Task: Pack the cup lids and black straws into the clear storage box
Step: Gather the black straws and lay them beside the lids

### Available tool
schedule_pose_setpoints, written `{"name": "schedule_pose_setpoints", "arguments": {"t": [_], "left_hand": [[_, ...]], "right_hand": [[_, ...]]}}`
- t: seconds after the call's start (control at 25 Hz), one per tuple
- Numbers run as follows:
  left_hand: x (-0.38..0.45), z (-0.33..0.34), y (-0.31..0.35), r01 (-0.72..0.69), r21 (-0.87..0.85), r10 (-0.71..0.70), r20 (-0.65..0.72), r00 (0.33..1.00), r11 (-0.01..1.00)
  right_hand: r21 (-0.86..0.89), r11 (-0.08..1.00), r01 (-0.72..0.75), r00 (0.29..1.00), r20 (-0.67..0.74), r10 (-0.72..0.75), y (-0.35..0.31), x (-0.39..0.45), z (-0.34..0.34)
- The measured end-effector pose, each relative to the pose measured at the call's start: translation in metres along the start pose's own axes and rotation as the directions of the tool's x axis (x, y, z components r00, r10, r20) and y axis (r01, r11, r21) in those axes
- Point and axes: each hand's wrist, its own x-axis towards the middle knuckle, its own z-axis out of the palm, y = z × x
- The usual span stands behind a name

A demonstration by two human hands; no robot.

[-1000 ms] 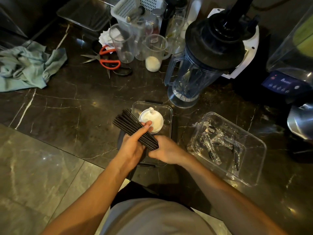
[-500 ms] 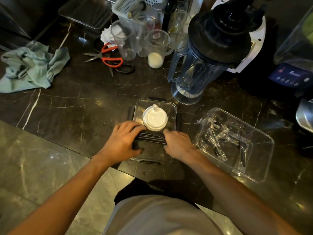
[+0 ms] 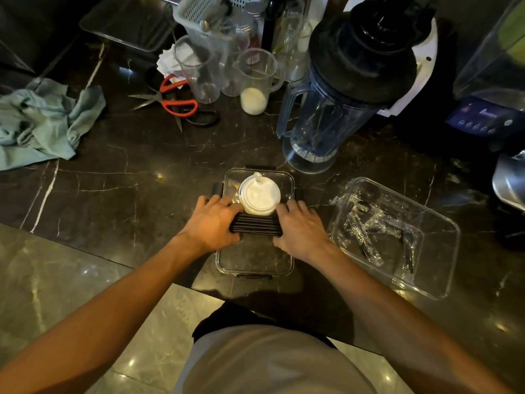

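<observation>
Here, near the counter's front edge, the left hand [image 3: 211, 223] and right hand [image 3: 301, 227] grip opposite ends of the black straws [image 3: 255, 225] inside the clear storage box [image 3: 255, 263], beside the cup lids [image 3: 259, 194].

Scissors [image 3: 176, 102] lie beside a crumpled cloth [image 3: 42, 120].

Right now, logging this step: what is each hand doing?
Left hand: fingers curled over the left ends of the black straws, holding them.
Right hand: holding the straws' right ends inside the clear storage box.
</observation>
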Motion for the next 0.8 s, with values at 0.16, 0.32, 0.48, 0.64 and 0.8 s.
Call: {"name": "schedule_pose_setpoints", "arguments": {"t": [0.16, 0.32, 0.48, 0.64, 0.8], "left_hand": [[0.011, -0.007, -0.001, 0.007, 0.03, -0.007, 0.006, 1.0, 1.0], [0.016, -0.008, 0.0, 0.039, -0.001, -0.039, 0.018, 0.999, 0.999], [0.012, -0.006, 0.0, 0.031, -0.003, -0.031, 0.033, 0.999, 1.0], [0.007, -0.005, 0.004, 0.041, -0.025, -0.041, 0.026, 0.999, 0.999], [0.003, -0.002, 0.013, 0.056, -0.02, -0.057, -0.034, 0.998, 0.998]], "right_hand": [[0.035, 0.998, -0.045, 0.999, -0.022, 0.046, 0.001, 0.003, -0.001], [0.063, 0.996, -0.059, 0.996, -0.059, 0.062, 0.003, 0.005, -0.001], [0.072, 0.994, -0.084, 0.993, -0.078, 0.09, 0.003, 0.005, 0.001], [0.074, 0.994, -0.075, 0.996, -0.044, 0.079, 0.004, 0.001, 0.002], [0.044, 0.999, -0.031, 0.997, -0.067, 0.034, 0.007, -0.008, 0.008]]}}
